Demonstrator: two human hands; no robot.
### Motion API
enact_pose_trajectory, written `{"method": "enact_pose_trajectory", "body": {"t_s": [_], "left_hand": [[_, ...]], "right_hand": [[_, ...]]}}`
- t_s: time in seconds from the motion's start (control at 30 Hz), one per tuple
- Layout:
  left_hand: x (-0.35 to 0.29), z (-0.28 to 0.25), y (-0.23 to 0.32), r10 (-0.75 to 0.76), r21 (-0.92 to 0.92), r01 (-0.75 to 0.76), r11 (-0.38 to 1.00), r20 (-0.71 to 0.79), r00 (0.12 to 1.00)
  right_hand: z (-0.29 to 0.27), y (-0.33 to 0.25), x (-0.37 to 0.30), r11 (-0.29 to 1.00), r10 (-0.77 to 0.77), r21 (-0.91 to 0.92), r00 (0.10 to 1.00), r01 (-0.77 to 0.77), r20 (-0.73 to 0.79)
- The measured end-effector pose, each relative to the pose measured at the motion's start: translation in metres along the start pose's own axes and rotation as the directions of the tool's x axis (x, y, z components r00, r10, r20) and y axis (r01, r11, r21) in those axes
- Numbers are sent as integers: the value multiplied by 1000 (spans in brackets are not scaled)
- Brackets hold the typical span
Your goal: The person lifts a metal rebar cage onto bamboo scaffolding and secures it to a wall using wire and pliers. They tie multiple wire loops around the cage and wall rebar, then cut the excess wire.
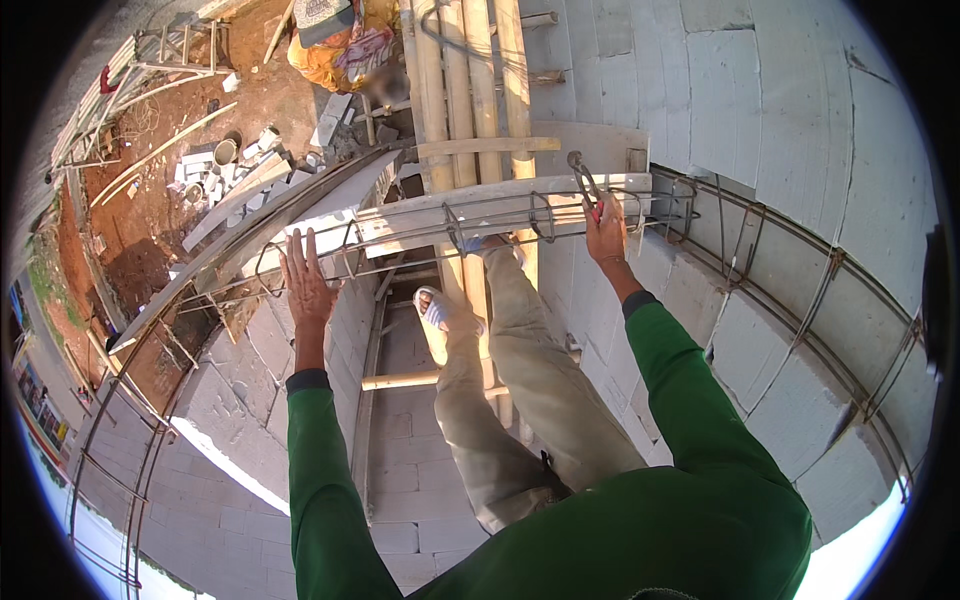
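steel, likely stiff; grip by red handles (598, 211): pincers (580, 172) in closed right hand (606, 238), with left hand (310, 288) splayed, perhaps touching rebar cage (460, 240).

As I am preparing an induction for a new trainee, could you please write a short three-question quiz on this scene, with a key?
1. Multiple choice: what does the wearer's bare right hand hold?
A) a wooden mallet
B) dark metal pincers with red on the grip
C) a flat steel trowel

2. True or false: the wearer's bare left hand is gripping a second tool.

3. Fill in one word: in the picture, the co-worker in bright orange clothing is to the ____ of the long, round, yellowish poles.

Key:
1. B
2. False; it is open, with no tool in it.
3. left
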State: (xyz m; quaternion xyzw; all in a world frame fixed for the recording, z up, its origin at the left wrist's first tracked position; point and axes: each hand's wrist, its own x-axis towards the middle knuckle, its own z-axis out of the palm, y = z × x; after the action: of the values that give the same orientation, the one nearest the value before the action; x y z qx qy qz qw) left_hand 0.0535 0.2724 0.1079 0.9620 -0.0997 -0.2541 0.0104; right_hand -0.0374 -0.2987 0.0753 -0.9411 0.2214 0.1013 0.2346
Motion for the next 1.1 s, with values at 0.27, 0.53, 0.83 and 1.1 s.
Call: {"method": "enact_pose_trajectory", "body": {"t_s": [0.27,0.53,0.83,1.1], "left_hand": [[26,44,-8,53,32,-50,998,-88,995],[29,38,-3,52,-55,-62,997,-155,987],[20,56,-2,48,-112,-97,989,-376,926],[24,88,-4,113,-15,-162,987,-651,751]], "right_hand": [[56,52,0,960,-173,-257,953,108,-248],[51,34,6,941,-233,-307,931,142,-282],[56,47,-1,945,-224,-309,897,105,-381],[59,14,1,940,-309,-62,762,335,-569]]}}
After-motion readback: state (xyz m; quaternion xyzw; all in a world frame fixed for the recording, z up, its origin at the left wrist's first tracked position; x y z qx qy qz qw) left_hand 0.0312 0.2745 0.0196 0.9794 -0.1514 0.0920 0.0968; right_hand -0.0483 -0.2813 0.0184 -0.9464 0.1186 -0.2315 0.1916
